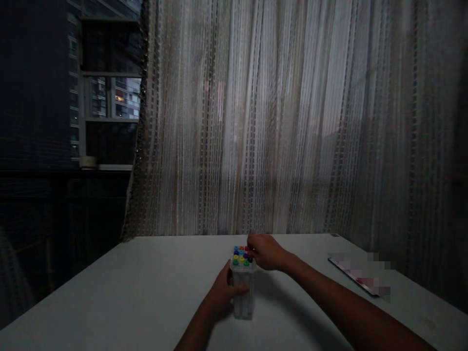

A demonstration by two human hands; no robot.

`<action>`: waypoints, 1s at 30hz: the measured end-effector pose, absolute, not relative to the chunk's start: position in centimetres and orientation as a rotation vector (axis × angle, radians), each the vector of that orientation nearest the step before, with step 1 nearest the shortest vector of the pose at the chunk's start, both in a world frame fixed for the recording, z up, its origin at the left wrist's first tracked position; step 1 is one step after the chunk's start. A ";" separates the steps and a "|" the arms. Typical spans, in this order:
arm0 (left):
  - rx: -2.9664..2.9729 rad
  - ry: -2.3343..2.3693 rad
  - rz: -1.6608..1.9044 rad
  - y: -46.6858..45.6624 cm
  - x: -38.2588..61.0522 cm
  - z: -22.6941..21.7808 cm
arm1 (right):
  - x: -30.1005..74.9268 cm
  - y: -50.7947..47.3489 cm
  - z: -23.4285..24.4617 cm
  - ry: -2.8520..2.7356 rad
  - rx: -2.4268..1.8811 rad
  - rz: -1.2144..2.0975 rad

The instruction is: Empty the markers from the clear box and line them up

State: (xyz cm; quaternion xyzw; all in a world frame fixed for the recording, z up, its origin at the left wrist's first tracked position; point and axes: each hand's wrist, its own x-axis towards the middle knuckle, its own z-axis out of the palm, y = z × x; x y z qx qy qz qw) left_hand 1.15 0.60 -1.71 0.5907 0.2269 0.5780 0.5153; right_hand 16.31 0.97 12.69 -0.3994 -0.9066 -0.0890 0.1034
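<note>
A clear plastic case [243,300] stands upright on the white table, packed with markers whose coloured caps [242,255] show in rows at its top. Blue, red, yellow, green, purple and black caps can be made out. My left hand [224,290] is wrapped around the case's left side, thumb across the front. At the top right of the case, my right hand [266,251] has its fingers closed against the caps by the back corner. What those fingers pinch, if anything, is hidden by the hand.
The white table [146,287] reaches back to a long striped curtain [237,122]. A flat, dark-edged device [354,278], partly pixelated, lies on the right. A window [111,97] and a dark railing [62,175] are at the left.
</note>
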 end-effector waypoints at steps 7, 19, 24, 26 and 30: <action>1.403 0.569 1.362 0.1 1.1 -1.4 | 16.5 1.0 14.1 -2.575 -1.229 -0.136; 1.519 0.423 1.399 0.0 0.5 -0.2 | 18.4 2.2 11.9 -2.463 -1.073 0.954; 1.479 0.470 1.490 0.3 0.6 -0.6 | 18.6 1.9 10.7 -2.291 -1.183 0.927; 1.465 0.464 1.500 0.4 0.9 -0.9 | 18.5 1.7 10.2 -2.254 -1.244 0.842; 1.416 0.490 1.471 -0.1 1.8 -1.1 | 18.1 1.8 9.6 -2.255 -1.254 0.741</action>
